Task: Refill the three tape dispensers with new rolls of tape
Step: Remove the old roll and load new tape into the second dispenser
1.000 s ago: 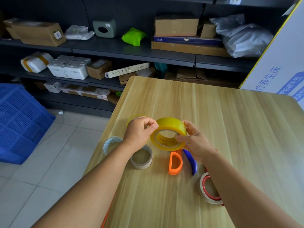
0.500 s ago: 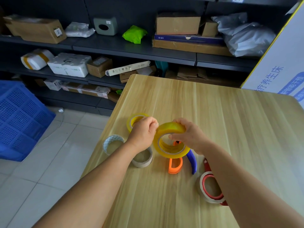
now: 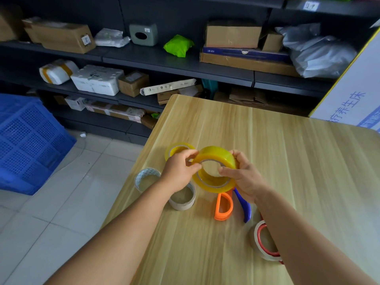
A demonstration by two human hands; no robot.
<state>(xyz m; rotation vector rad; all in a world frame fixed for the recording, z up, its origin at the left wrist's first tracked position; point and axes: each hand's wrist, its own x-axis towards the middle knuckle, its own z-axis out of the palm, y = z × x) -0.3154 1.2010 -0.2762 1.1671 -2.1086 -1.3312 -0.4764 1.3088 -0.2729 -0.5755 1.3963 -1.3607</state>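
Four tape rolls (image 3: 216,159), one empty core (image 3: 182,199), two dispensers (image 3: 223,206).

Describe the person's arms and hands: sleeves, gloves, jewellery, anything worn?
Both forearms are bare up to the frame edge, no sleeve in view. The left hand and the right hand wear no gloves. No watch, ring or wristband shows on either.

Soft, even daylight; faint shadows on the tabletop (image 3: 287,161). Dark shelves (image 3: 185,64) behind. Wide-angle bending at the edges; slight softness throughout.
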